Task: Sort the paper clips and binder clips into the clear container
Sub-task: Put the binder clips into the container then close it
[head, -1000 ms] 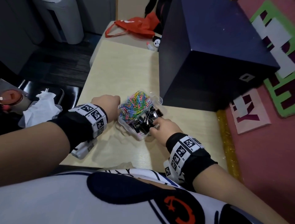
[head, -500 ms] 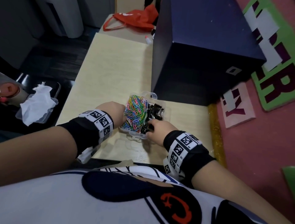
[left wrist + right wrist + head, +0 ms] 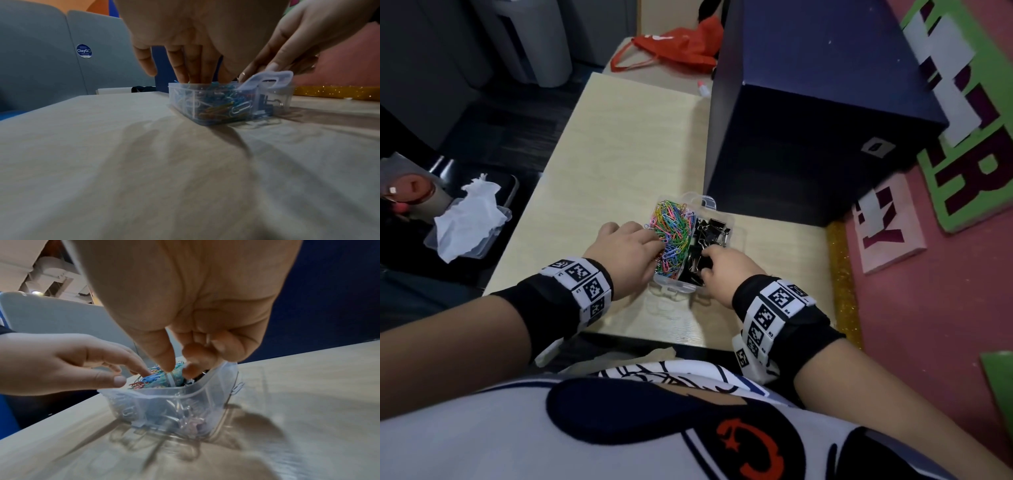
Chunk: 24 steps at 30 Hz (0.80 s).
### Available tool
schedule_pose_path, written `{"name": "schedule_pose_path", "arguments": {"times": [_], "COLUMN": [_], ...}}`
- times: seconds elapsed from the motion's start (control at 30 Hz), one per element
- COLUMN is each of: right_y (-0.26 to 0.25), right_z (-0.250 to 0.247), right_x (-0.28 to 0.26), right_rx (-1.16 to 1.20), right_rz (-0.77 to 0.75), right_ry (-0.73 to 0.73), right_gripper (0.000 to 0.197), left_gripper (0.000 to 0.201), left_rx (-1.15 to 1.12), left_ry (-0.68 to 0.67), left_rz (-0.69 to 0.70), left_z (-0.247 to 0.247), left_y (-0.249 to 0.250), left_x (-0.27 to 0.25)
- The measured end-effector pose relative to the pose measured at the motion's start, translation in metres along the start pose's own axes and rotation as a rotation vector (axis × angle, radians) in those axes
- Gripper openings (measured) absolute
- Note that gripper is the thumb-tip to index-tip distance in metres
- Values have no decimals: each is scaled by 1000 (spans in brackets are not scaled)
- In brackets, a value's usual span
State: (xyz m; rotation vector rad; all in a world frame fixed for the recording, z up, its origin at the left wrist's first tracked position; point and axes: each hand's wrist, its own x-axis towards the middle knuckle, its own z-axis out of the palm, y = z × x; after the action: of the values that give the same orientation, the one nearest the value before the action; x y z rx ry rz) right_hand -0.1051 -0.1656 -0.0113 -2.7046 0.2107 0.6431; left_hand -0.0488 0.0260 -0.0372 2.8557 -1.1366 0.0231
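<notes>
1. Comparing with a second ago, your left hand (image 3: 628,255) has moved from beside the box (image 3: 673,286) into it; its fingers now dip into the paper clips (image 3: 671,236), where before it only steadied the wall.
2. Your right hand (image 3: 722,270) has stayed over the binder clips (image 3: 710,229) in the right half.
3. That suggests sorting is nearly done: both kinds sit in their own compartments, and no loose clips show on the surface (image 3: 619,154). You look to be levelling the piles.
4. Your left hand is loosely spread, its fingers (image 3: 185,65) pressing down into the paper clips, gripping nothing that I can see.
5. Your right hand has thumb and fingertips (image 3: 166,360) drawn together at the divider; whether they pinch a clip, I cannot tell.
6. The box rests on the surface, just before the dark cabinet (image 3: 808,120).
</notes>
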Motion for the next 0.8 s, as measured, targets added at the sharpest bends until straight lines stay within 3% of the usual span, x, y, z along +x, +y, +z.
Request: {"name": "schedule_pose_path", "arguments": {"times": [0.1, 0.2, 0.43, 0.57, 0.7, 0.8], "right_y": [-1, -6, -13, -18, -20, -19], "right_z": [1, 10, 9, 10, 12, 12], "right_x": [-6, -6, 3, 6, 11, 14], "right_rx": [40, 28, -103, -54, -45, -46], "right_rz": [-165, -279, -215, -101, -75, -33], "right_ry": [49, 38, 137, 155, 128, 145], "right_gripper": [23, 31, 31, 26, 27, 23], "left_gripper": [28, 32, 44, 44, 51, 48], "left_rx": [-24, -46, -33, 55, 74, 64], "left_ry": [-31, -66, -157, -162, -237, -211], "left_rz": [-41, -96, -66, 35, 39, 53], "left_z": [-3, -6, -10, -10, -11, -13], "left_y": [2, -1, -18, -17, -15, -15], "left_x": [1, 2, 7, 7, 15, 18]}}
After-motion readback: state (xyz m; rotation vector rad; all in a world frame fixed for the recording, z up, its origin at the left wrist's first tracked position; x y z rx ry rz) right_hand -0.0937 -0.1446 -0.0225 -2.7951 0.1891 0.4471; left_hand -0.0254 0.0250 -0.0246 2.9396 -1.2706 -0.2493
